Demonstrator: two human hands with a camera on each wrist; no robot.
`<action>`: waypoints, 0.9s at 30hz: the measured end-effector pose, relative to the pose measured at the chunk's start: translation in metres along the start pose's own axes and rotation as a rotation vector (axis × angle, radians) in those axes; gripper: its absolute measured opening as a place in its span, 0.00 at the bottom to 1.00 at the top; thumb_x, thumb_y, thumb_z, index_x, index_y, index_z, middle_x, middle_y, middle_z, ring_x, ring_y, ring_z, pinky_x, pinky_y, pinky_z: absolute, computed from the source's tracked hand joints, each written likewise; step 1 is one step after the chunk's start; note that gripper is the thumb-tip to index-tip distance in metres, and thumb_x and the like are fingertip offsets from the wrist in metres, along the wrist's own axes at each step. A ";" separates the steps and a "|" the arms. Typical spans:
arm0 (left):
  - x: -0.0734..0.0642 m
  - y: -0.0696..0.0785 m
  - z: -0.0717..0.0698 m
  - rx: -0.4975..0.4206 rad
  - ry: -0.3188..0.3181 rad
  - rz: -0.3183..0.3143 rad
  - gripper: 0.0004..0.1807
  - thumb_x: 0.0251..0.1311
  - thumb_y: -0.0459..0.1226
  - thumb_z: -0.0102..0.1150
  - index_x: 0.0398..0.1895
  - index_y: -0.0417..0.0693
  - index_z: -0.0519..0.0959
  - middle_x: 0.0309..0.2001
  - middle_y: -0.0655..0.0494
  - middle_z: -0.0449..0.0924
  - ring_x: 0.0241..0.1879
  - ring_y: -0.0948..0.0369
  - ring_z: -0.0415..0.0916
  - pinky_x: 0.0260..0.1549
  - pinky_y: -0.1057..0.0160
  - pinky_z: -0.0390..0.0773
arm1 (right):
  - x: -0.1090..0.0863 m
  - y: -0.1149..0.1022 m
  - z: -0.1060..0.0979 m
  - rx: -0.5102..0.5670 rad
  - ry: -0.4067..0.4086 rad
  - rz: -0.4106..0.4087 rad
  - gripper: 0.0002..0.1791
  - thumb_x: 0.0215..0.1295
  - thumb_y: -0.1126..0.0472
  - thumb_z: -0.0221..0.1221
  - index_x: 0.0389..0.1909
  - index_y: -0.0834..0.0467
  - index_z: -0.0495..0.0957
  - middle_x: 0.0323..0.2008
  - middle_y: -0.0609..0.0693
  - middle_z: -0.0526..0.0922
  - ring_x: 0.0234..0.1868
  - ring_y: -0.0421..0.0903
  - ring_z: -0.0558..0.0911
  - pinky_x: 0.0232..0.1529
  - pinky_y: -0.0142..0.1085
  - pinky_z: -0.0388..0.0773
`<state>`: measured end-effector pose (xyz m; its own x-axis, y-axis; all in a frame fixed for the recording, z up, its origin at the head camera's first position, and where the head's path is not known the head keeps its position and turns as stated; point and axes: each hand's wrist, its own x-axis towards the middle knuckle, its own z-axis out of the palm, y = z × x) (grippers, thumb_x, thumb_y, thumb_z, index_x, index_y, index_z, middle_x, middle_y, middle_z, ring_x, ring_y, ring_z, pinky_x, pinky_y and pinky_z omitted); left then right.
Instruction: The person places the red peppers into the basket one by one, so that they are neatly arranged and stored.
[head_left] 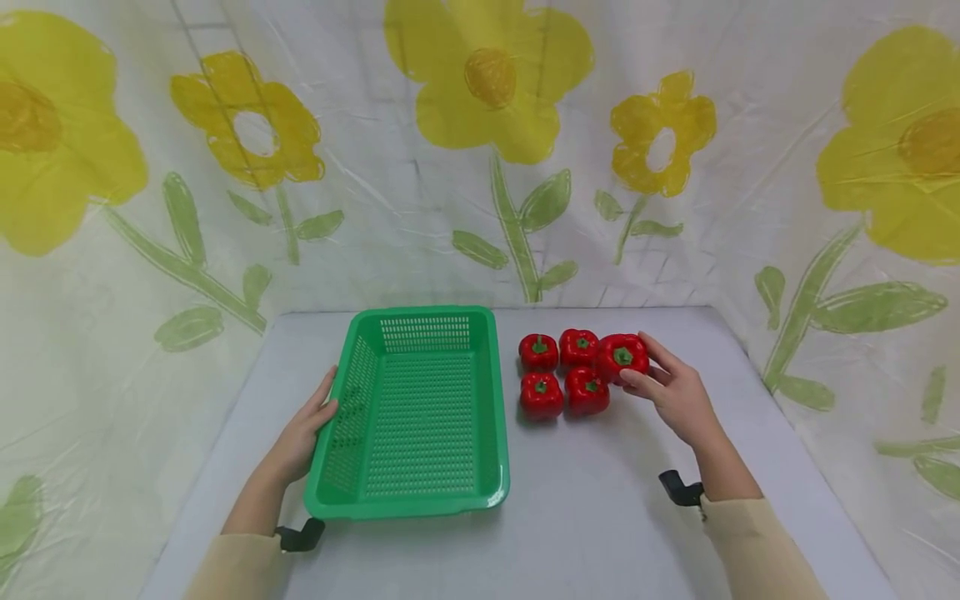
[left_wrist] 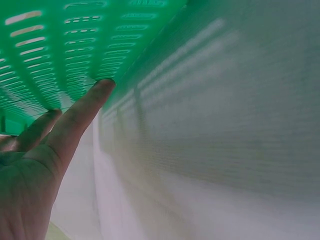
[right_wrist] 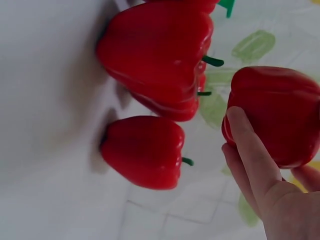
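Note:
A green basket (head_left: 501, 433) with slotted walls stands on the table, nothing inside it. My left hand (head_left: 303, 433) rests against its left side; in the left wrist view straight fingers (left_wrist: 82, 112) touch the slotted outer wall. To the right of the basket, my right hand (head_left: 678, 400) holds a red bell pepper (head_left: 633, 348) between thumb and fingers. The right wrist view shows this held pepper (right_wrist: 280, 110) raised off the table, level with the stems of the others. Several red bell peppers (head_left: 542, 396) stand close together on the table, green stems up.
A white table (head_left: 570, 517) carries the basket and peppers. Behind and at both sides hangs a pale curtain (head_left: 360, 225) printed with yellow flowers. Dark wrist mounts (head_left: 678, 487) show at both of my wrists.

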<state>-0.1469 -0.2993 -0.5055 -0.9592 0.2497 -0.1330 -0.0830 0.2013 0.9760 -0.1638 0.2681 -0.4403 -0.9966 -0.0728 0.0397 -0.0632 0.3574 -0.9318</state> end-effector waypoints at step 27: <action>-0.003 0.004 0.002 -0.018 0.012 -0.015 0.33 0.81 0.51 0.30 0.82 0.69 0.33 0.79 0.33 0.47 0.60 0.43 0.76 0.49 0.54 0.85 | 0.016 -0.018 0.032 -0.008 -0.029 -0.006 0.45 0.65 0.45 0.66 0.80 0.43 0.56 0.73 0.58 0.66 0.68 0.61 0.74 0.52 0.37 0.83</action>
<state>-0.1440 -0.2969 -0.5017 -0.9610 0.2349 -0.1458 -0.1024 0.1874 0.9769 -0.1772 0.2307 -0.4342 -0.9941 -0.1023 0.0347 -0.0699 0.3640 -0.9288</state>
